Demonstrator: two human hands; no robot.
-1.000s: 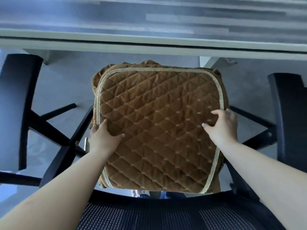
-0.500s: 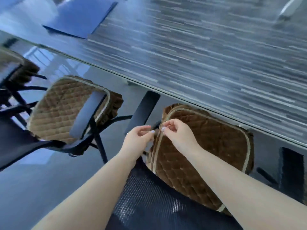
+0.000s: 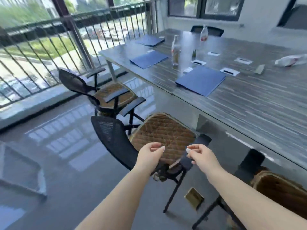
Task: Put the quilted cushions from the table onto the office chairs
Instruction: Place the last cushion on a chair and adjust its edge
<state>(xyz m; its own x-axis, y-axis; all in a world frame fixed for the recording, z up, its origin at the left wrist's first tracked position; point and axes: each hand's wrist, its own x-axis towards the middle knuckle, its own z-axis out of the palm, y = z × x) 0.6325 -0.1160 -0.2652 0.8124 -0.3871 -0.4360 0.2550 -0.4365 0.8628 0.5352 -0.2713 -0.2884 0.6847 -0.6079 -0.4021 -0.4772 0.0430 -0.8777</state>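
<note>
We are seeing one quilted cushion (image 3: 163, 136) lying flat on the nearest office chair (image 3: 114, 140); a second cushion (image 3: 114, 94) is lying on the chair behind (image 3: 74, 83), a third (image 3: 280, 188) at lower right. Our left hand (image 3: 150, 154) and right hand (image 3: 201, 155) are hovering above the near seat, fingers loosely curled, holding nothing. Blue folders (image 3: 201, 80) are lying on the bench (image 3: 257, 100).
</note>
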